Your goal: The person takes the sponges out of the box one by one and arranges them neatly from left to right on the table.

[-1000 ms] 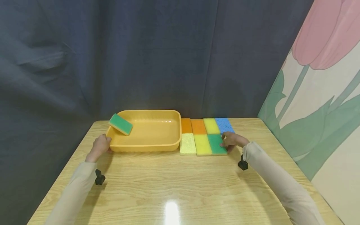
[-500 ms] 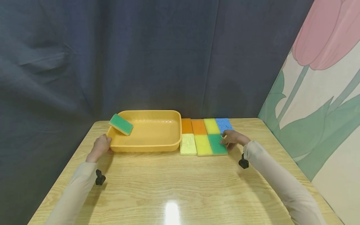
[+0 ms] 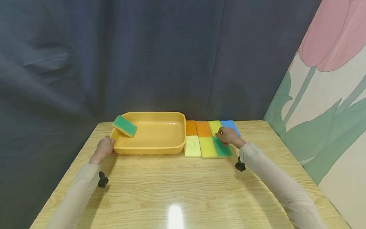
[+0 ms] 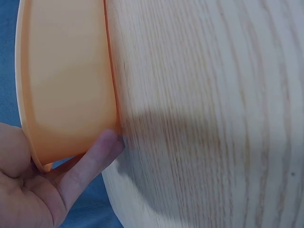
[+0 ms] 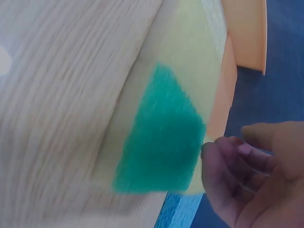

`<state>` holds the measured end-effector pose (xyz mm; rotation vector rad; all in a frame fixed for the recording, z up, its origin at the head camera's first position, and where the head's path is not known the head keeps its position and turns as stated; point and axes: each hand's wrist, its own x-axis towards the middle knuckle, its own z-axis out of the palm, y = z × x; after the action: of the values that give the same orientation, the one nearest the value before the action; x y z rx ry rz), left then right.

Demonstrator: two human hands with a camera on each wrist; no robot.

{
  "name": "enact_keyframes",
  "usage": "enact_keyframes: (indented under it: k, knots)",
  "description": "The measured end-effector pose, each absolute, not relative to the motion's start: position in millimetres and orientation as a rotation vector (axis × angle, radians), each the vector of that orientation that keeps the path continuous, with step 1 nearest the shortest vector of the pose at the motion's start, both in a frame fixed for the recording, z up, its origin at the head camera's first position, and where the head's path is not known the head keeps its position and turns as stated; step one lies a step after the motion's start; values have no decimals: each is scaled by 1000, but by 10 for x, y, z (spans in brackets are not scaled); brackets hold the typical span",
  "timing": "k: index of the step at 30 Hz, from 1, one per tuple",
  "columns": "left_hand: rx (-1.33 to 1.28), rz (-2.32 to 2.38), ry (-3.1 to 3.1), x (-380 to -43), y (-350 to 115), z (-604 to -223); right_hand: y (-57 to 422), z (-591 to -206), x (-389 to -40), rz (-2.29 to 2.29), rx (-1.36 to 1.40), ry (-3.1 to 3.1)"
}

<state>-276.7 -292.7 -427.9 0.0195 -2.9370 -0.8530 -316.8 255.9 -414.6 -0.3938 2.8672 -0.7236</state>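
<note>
My left hand (image 3: 105, 146) grips the left front corner of a yellow plastic basin (image 3: 150, 150). In the left wrist view the thumb is at the rim and the fingers lie along the outer wall. A green-topped sponge (image 3: 125, 126) leans tilted on the basin's left side. My right hand (image 3: 228, 135) hovers over the far end of a flat green-faced sponge (image 3: 221, 148), its fingers loosely curled with nothing seen between them. It partly covers a yellow sponge (image 3: 214, 125) and a blue sponge (image 3: 231, 125) behind. The right wrist view is blurred.
Two orange sponges (image 3: 203, 129) and two yellow ones (image 3: 208, 148) complete the two rows against the basin's right side. A dark curtain (image 3: 160, 63) hangs behind the wooden table (image 3: 171, 184). A flower-painted wall (image 3: 328, 127) stands at the right.
My right hand has lifted from the green sponge's right edge and shifted left over its far end. The left hand keeps its grip on the basin.
</note>
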Motion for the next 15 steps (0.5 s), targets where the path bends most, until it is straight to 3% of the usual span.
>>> enact_keyframes:
  k: [15]
  knots:
    - [41,-935,-2961,-2763,-2932,-4259,1978,-4204,-3251,-927,-450,2954]
